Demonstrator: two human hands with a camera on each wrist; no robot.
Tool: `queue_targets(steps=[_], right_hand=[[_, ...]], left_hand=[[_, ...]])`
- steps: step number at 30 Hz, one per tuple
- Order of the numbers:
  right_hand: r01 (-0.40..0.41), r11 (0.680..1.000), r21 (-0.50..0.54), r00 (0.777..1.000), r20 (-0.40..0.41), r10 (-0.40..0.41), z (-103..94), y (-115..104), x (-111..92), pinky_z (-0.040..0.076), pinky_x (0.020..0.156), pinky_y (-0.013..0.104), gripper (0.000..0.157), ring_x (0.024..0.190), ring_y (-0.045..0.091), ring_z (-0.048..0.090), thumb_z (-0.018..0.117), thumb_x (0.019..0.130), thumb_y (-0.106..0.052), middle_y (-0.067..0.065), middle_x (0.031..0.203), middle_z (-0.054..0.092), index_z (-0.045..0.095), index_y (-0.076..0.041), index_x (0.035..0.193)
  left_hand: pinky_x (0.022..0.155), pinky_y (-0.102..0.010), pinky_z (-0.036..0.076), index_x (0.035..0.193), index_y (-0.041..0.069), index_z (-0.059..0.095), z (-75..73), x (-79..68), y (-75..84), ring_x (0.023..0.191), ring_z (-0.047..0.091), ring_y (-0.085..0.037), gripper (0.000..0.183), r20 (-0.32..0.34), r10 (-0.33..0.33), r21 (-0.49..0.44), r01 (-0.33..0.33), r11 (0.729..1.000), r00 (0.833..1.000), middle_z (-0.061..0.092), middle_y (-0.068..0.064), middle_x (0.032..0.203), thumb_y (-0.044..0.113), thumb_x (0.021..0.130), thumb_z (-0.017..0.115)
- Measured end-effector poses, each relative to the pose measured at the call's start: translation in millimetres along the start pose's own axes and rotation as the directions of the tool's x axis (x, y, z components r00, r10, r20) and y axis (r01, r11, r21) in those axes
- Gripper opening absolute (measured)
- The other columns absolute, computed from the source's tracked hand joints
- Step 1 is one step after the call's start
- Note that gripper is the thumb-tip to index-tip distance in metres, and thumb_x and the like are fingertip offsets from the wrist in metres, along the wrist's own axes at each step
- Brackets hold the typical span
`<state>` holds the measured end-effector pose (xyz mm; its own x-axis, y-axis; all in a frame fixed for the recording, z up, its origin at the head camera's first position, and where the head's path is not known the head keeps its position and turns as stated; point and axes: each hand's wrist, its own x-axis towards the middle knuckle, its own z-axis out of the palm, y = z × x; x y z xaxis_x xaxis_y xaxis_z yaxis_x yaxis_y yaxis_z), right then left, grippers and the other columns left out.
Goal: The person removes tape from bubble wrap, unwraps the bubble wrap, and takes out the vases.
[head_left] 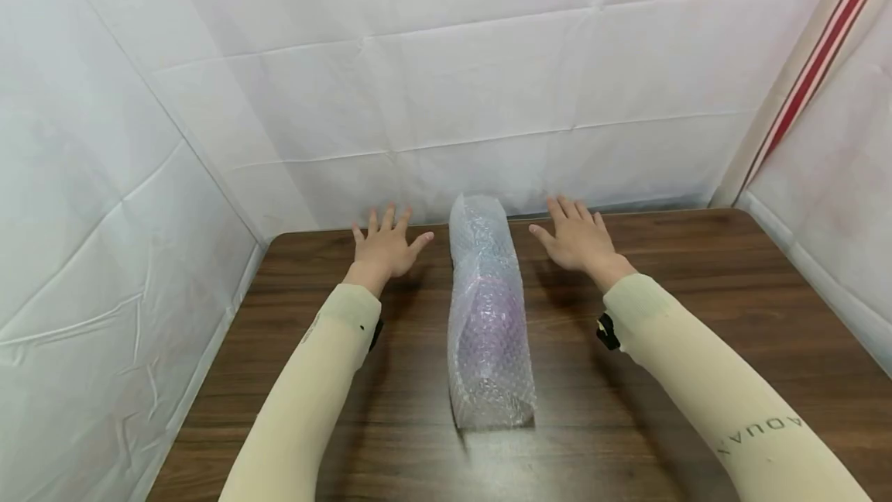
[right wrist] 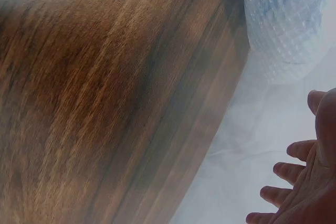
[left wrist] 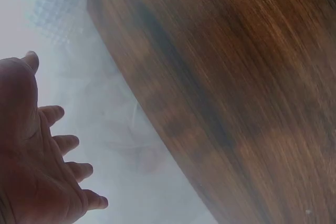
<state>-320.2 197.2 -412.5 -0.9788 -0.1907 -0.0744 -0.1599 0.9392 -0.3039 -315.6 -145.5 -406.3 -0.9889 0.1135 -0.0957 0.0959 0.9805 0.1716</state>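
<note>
A long roll of clear bubble wrap (head_left: 488, 316) lies lengthwise on the table between my hands, with something purple and bluish showing through it. Its far end reaches past the table's back edge. To the left of the roll, my left hand (head_left: 386, 250) is held palm down with its fingers spread, apart from the wrap. On the other side my right hand (head_left: 574, 238) is spread in the same way, also apart from it. Both wrist views show bare palms, and a corner of the bubble wrap (right wrist: 286, 24) appears above the right thumb.
The dark wood-grain table (head_left: 411, 455) ends close to a white cloth backdrop (head_left: 481, 84). White sheeting also hangs along the left and right sides. A red-striped band (head_left: 815, 76) runs down the back right corner. Small black devices are strapped under both sleeves (head_left: 718, 386).
</note>
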Motion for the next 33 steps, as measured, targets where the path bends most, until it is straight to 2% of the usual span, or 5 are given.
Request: queue_targets(steps=[14, 20, 33], right_hand=[[0.041, 0.999, 0.0, 0.999, -0.018, -0.041, -3.5, -4, -13, 0.005, 0.124, 0.07, 0.079, 0.159, 0.049, 0.003, 0.03, 0.11, -0.057, 0.019, 0.174, 0.004, 0.005, -0.01, 0.168], [0.057, 0.998, 0.014, 0.998, -0.009, -0.057, -5.2, -6, -19, 0.004, 0.125, 0.069, 0.081, 0.159, 0.049, 0.001, 0.031, 0.109, -0.06, 0.019, 0.174, 0.002, 0.004, -0.011, 0.168], [0.103, 0.995, 0.009, 0.995, -0.022, -0.102, -1.6, -9, -30, 0.006, 0.125, 0.069, 0.082, 0.159, 0.047, 0.005, 0.033, 0.109, -0.061, 0.018, 0.175, 0.005, 0.005, -0.012, 0.168]], left_hand=[[0.124, -0.072, -0.002, 0.169, 0.029, 0.007, 0.2, -10.7, 3.6, 0.161, -0.006, -0.041, 0.082, 0.0, 0.03, 0.019, -0.03, 0.999, 1.0, 0.0, -0.008, 0.176, 0.074, 0.103, 0.023], [0.124, -0.071, -0.004, 0.168, 0.029, 0.008, 1.1, -15.3, 7.1, 0.161, -0.005, -0.041, 0.083, -0.004, 0.036, 0.019, -0.036, 0.999, 0.999, 0.002, -0.008, 0.176, 0.076, 0.102, 0.022], [0.123, -0.072, 0.002, 0.168, 0.031, 0.01, 5.8, -27.4, 13.1, 0.162, 0.002, -0.04, 0.081, -0.013, 0.059, 0.013, -0.058, 0.998, 0.998, 0.005, -0.005, 0.176, 0.076, 0.102, 0.022]])
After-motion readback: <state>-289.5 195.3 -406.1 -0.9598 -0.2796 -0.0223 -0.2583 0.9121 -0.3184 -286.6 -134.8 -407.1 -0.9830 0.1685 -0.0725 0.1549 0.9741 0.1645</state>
